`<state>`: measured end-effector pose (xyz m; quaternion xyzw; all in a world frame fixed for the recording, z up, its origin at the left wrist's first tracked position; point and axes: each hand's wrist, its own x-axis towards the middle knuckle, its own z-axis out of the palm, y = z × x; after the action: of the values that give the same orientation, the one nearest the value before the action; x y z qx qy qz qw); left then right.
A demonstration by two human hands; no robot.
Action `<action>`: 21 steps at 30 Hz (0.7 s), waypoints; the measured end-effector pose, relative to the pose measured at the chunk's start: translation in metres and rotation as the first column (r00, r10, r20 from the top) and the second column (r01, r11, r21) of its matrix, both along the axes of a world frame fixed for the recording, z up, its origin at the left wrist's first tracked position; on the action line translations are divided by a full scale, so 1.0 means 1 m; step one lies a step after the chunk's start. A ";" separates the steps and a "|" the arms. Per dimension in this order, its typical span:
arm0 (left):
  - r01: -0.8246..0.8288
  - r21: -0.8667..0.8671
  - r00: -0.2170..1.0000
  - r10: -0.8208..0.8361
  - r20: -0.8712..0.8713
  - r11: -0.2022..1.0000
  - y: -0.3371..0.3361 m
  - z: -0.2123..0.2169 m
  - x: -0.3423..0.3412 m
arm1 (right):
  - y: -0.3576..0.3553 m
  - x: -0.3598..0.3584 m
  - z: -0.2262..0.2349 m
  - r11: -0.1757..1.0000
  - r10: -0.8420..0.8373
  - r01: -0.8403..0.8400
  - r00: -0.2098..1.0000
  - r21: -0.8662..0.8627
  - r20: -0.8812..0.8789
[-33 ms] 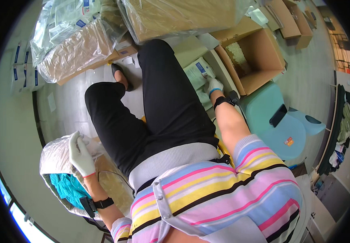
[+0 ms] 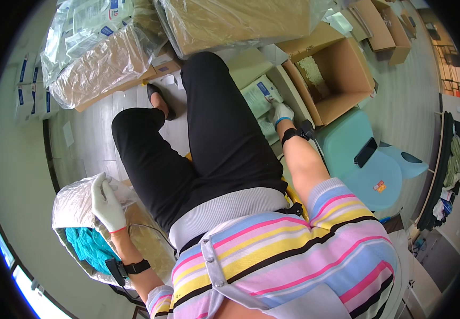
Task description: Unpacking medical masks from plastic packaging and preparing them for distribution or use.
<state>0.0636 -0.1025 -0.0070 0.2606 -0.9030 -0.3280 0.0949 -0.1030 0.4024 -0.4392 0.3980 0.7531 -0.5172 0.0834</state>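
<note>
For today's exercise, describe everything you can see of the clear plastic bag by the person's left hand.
The clear plastic bag is crinkled, shiny and see-through, lining an open cardboard box at the person's lower left, beside the left thigh. Its mouth is open and its film bunches up over the box rim. Teal fabric pieces lie inside. The gloved left hand rests on its upper edge, fingers pointing up. A thin dark cable crosses beside it.

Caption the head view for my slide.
Seated person, left hand on a plastic-lined box, right hand on a packet.
</note>
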 end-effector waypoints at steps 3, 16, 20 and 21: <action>-0.075 -0.001 0.997 0.075 0.018 0.997 0.010 0.006 0.022 | -0.064 -0.009 0.070 0.956 -0.251 0.247 0.968 -0.157 -0.005; 0.242 0.113 0.952 -0.212 -0.222 0.964 0.104 0.024 -0.034 | -0.034 0.007 0.243 0.960 -0.093 -0.034 0.896 -0.278 -0.434; 0.383 -0.121 0.848 -0.400 -0.348 0.916 0.138 0.042 -0.048 | -0.012 0.013 0.333 0.754 -0.192 -0.305 0.745 -0.582 -0.639; 0.408 -0.088 0.833 -0.410 -0.371 0.909 0.150 0.046 -0.056 | -0.009 0.015 0.350 0.693 -0.137 -0.405 0.739 -0.597 -0.660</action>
<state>0.0079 0.0476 0.0389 -0.0073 -0.9027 -0.3826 0.1968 -0.0882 0.3934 -0.0888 0.0641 0.5022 -0.8624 -0.0011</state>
